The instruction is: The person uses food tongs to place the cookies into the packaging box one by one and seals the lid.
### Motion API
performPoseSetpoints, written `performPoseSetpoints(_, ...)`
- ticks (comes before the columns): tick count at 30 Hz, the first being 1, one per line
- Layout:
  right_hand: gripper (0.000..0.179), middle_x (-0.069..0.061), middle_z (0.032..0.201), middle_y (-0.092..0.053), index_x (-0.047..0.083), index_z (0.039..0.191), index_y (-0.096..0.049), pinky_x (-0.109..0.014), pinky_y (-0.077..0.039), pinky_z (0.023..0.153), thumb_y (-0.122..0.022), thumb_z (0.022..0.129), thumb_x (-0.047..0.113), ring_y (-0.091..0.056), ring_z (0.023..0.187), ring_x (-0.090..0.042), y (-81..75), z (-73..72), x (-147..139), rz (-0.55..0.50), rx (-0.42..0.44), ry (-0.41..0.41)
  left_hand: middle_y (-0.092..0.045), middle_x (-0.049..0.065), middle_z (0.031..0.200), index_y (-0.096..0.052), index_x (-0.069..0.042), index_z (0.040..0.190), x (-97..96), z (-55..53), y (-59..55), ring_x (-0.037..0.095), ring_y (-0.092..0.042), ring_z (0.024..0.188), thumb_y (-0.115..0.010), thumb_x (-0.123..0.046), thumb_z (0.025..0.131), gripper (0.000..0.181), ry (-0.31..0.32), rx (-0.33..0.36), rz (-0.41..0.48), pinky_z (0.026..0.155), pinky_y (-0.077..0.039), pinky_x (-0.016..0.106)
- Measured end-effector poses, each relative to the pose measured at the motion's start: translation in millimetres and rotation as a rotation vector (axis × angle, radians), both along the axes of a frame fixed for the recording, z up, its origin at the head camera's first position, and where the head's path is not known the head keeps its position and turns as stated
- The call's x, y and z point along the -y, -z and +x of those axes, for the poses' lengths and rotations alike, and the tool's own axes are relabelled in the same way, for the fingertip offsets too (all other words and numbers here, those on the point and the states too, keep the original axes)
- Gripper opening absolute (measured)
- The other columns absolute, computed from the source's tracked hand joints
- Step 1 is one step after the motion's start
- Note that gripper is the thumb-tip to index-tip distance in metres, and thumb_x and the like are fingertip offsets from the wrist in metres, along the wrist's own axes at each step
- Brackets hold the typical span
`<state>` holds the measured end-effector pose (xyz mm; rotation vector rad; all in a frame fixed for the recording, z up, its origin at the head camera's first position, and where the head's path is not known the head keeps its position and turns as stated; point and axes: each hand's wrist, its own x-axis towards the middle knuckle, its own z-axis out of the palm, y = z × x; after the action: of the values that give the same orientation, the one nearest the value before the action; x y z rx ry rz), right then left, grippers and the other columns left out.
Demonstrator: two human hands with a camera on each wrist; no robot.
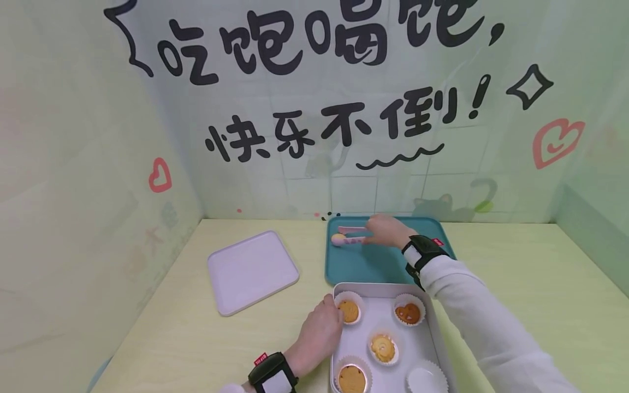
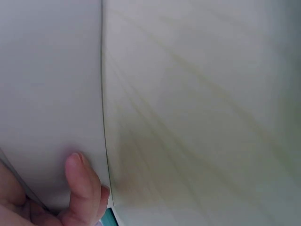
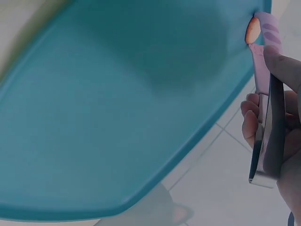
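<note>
My right hand [image 1: 388, 232] holds a pair of tongs [image 3: 270, 127] with a metal body and pink ends, over the far part of the blue tray [image 1: 383, 267]. A small round cookie [image 3: 253, 30] is at the tongs' pink tips; whether they pinch it I cannot tell. My left hand [image 1: 319, 327] grips the left side wall of the deep pale lilac baking tray [image 1: 356, 338], its fingers [image 2: 80, 183] against the outer face. Paper cups in this tray hold cookies, among them a round one [image 1: 348, 311], a brown pretzel-shaped one [image 1: 408, 314] and a pale one [image 1: 383, 347].
At the near right of the baking tray sits a paper cup [image 1: 426, 377] with no cookie visible in it. A flat lilac tray [image 1: 253, 273] lies on the table [image 1: 162, 327] to the left. A printed curtain [image 1: 304, 191] stands behind the table.
</note>
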<state>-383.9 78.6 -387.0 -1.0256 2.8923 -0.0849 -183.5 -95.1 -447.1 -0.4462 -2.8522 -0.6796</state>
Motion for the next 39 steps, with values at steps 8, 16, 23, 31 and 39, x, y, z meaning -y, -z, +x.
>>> performPoseSetpoints(8, 0.027, -0.001, 0.061, -0.036, 0.006, 0.069, -0.058, -0.028, -0.026, 0.055, -0.065, 0.084, 0.027, -0.036, 0.059, -0.015, 4.2, -0.3, -0.3, -0.054, -0.004, 0.028, -0.039, 0.006, 0.068, -0.047, 0.007, 0.087, 0.4, -0.8, -0.6, 0.018, -0.049, 0.055, -0.049, -0.005, 0.090, 0.013, 0.001, 0.035, 0.000, 0.046, -0.044, 0.030)
performPoseSetpoints(16, 0.023, -0.002, 0.062, -0.041, 0.007, 0.069, -0.058, -0.028, -0.028, 0.054, -0.066, 0.083, 0.024, -0.037, 0.058, -0.016, 3.8, 6.4, -18.4, -0.101, -0.050, -0.023, -0.040, 0.006, 0.067, -0.047, 0.006, 0.085, -2.3, -0.3, -0.7, 0.018, -0.050, 0.055, -0.048, -0.005, 0.089, 0.012, 0.000, 0.024, 0.004, 0.045, -0.043, 0.031)
performPoseSetpoints(23, 0.020, 0.000, 0.063, -0.040, 0.007, 0.073, -0.058, -0.027, -0.032, 0.050, -0.068, 0.081, 0.023, -0.038, 0.055, -0.014, -4.7, 18.6, -45.4, -0.104, -0.148, -0.093, -0.038, 0.006, 0.068, -0.047, 0.006, 0.082, -1.4, 0.5, -0.3, 0.020, -0.049, 0.055, -0.049, -0.004, 0.088, 0.011, 0.018, -0.025, -0.035, 0.044, -0.043, 0.033)
performPoseSetpoints(31, 0.022, 0.002, 0.065, -0.038, 0.007, 0.076, -0.056, -0.027, -0.035, 0.050, -0.071, 0.079, 0.023, -0.040, 0.055, -0.012, -20.4, 45.0, -74.7, -0.138, -0.221, -0.195, -0.039, 0.007, 0.065, -0.045, 0.007, 0.086, -1.9, 0.5, 0.6, 0.022, -0.051, 0.055, -0.047, -0.006, 0.090, 0.014, -0.011, 0.021, 0.014, 0.046, -0.044, 0.035)
performPoseSetpoints(39, 0.023, 0.008, 0.067, -0.031, 0.009, 0.082, -0.055, -0.021, -0.032, 0.047, -0.074, 0.075, 0.021, -0.033, 0.052, -0.004, -35.3, 86.2, -101.3, -0.230, -0.297, -0.368, -0.040, 0.007, 0.064, -0.045, 0.008, 0.085, -2.1, -0.5, 1.1, 0.023, -0.051, 0.054, -0.049, -0.005, 0.089, 0.014, -0.003, -0.012, 0.011, 0.045, -0.044, 0.035)
